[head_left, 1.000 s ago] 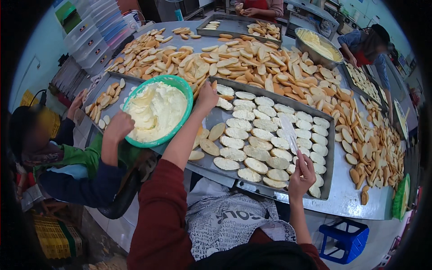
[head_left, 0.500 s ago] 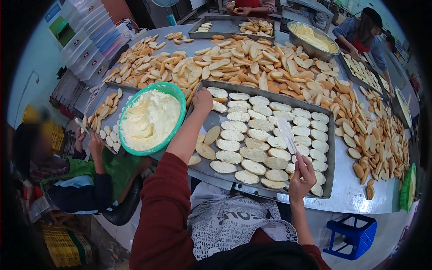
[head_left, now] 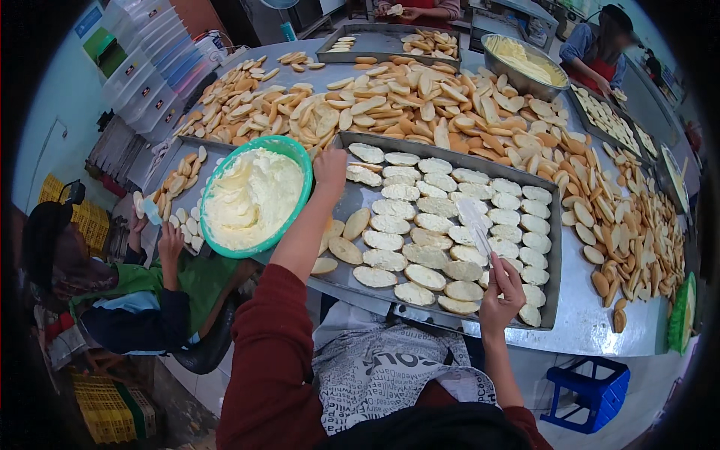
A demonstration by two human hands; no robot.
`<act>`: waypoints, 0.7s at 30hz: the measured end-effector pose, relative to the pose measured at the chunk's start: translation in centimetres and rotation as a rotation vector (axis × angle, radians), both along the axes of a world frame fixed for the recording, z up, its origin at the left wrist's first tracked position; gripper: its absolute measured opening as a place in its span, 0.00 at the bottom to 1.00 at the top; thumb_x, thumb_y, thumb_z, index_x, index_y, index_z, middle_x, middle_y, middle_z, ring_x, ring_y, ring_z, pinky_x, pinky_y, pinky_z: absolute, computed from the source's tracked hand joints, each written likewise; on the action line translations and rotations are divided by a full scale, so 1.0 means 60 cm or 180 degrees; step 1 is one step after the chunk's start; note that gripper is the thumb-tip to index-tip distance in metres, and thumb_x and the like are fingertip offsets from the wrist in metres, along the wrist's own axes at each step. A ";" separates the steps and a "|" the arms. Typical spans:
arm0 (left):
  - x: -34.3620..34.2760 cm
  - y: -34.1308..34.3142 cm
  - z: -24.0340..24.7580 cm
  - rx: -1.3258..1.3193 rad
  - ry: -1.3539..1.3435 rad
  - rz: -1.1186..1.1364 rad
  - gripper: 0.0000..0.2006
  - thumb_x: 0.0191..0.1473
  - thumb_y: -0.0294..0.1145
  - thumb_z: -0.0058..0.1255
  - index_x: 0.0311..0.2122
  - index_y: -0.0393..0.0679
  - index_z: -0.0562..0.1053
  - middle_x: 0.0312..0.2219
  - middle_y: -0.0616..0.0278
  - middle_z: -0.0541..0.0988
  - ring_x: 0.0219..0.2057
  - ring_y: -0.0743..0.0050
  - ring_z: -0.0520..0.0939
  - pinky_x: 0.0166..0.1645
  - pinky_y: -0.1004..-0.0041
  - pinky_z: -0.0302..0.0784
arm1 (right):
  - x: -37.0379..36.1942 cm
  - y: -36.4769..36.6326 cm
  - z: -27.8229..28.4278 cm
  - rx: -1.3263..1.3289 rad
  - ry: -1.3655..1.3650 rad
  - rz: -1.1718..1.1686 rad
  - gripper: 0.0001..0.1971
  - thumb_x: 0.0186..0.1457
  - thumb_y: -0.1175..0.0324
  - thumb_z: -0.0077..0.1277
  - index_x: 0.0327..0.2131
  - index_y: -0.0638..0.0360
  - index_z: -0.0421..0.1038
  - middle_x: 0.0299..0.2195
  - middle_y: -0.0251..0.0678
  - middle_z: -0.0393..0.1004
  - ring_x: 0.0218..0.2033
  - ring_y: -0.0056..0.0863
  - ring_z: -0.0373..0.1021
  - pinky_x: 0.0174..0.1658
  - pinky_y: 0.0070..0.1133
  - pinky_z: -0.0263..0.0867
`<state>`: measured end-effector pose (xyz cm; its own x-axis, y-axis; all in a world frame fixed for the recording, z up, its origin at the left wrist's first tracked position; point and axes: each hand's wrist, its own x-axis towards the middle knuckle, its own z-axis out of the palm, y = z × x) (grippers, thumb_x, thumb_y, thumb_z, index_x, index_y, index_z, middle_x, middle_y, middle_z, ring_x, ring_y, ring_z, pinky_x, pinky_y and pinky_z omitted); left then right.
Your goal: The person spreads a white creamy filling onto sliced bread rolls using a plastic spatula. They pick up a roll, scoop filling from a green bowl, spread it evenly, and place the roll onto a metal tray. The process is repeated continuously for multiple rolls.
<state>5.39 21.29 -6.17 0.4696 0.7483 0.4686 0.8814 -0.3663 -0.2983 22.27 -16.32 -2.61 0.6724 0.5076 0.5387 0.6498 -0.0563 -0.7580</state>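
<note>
My right hand (head_left: pixel 501 298) is closed round the handle of a flat spatula (head_left: pixel 480 238). The cream-smeared blade is over coated bread slices (head_left: pixel 431 222) in the metal tray (head_left: pixel 553 259). My left hand (head_left: pixel 330 171) is at the tray's far left corner, beside loose bread pieces; its fingertips are hidden from view. Several rows of oval slices with pale cream fill the tray's middle and right. Plain slices (head_left: pixel 345 250) lie at its left side. Left of my forearm, a green bowl (head_left: pixel 306 169) holds thick cream (head_left: pixel 251 196).
A broad heap of oval bread pieces (head_left: pixel 420 94) covers the far and right table. A metal bowl of cream (head_left: pixel 559 77) stands at the far right. Co-workers sit left and stand beyond. A blue stool (head_left: pixel 589 394) is below the right table edge.
My left hand has drawn back left from the slices at the tray's far left corner to the bread pieces beside it. The spatula has barely moved.
</note>
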 end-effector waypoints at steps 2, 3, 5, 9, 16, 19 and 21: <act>-0.002 -0.017 0.002 0.0009 -0.0368 0.0043 0.06 0.48 0.25 0.50 0.25 0.47 0.78 0.24 0.60 0.81 0.27 0.66 0.83 0.30 0.71 0.80 | -0.002 -0.001 0.001 0.0031 0.0045 0.0007 0.20 0.46 0.85 0.52 0.43 0.53 0.77 0.34 0.36 0.76 0.28 0.21 0.70 0.30 0.17 0.65; -0.004 -0.027 0.003 0.0013 -0.0552 0.0064 0.06 0.48 0.25 0.50 0.25 0.48 0.78 0.24 0.60 0.81 0.27 0.67 0.83 0.30 0.71 0.79 | 0.000 -0.002 0.002 0.0017 0.0089 0.0004 0.19 0.48 0.85 0.51 0.43 0.54 0.77 0.35 0.36 0.76 0.30 0.21 0.70 0.30 0.17 0.65; -0.015 -0.057 0.005 -0.0470 -0.0447 0.0280 0.05 0.48 0.25 0.50 0.26 0.45 0.77 0.25 0.58 0.81 0.28 0.63 0.83 0.29 0.69 0.79 | 0.001 -0.007 0.002 -0.0021 0.0192 0.0001 0.16 0.51 0.84 0.50 0.43 0.57 0.76 0.35 0.38 0.76 0.33 0.21 0.71 0.32 0.16 0.65; -0.032 -0.086 -0.001 -0.0868 -0.0211 0.0289 0.04 0.48 0.26 0.50 0.26 0.45 0.77 0.25 0.57 0.81 0.28 0.61 0.83 0.30 0.67 0.79 | 0.000 -0.009 -0.001 -0.0062 0.0061 0.0026 0.16 0.51 0.84 0.50 0.43 0.57 0.76 0.35 0.37 0.76 0.33 0.21 0.71 0.31 0.16 0.65; -0.039 -0.117 0.020 -0.1231 0.0137 0.0344 0.04 0.49 0.27 0.50 0.30 0.45 0.77 0.29 0.57 0.80 0.34 0.62 0.82 0.33 0.66 0.79 | -0.003 -0.009 0.002 -0.0002 0.0137 0.0075 0.18 0.50 0.85 0.49 0.43 0.57 0.76 0.36 0.37 0.76 0.34 0.21 0.71 0.32 0.16 0.65; -0.047 -0.130 0.014 -0.1192 0.0020 0.0283 0.07 0.49 0.27 0.50 0.35 0.44 0.74 0.30 0.57 0.80 0.39 0.62 0.80 0.35 0.68 0.79 | -0.005 -0.009 0.007 0.0016 0.0135 0.0107 0.18 0.50 0.86 0.49 0.43 0.57 0.76 0.36 0.37 0.76 0.34 0.21 0.71 0.33 0.16 0.66; -0.059 -0.133 0.003 -0.1145 -0.0076 0.0225 0.10 0.50 0.26 0.50 0.40 0.43 0.71 0.31 0.56 0.79 0.41 0.60 0.78 0.35 0.68 0.79 | -0.008 -0.010 0.010 0.0030 0.0162 0.0129 0.18 0.50 0.86 0.49 0.43 0.57 0.76 0.36 0.37 0.76 0.35 0.21 0.71 0.34 0.16 0.66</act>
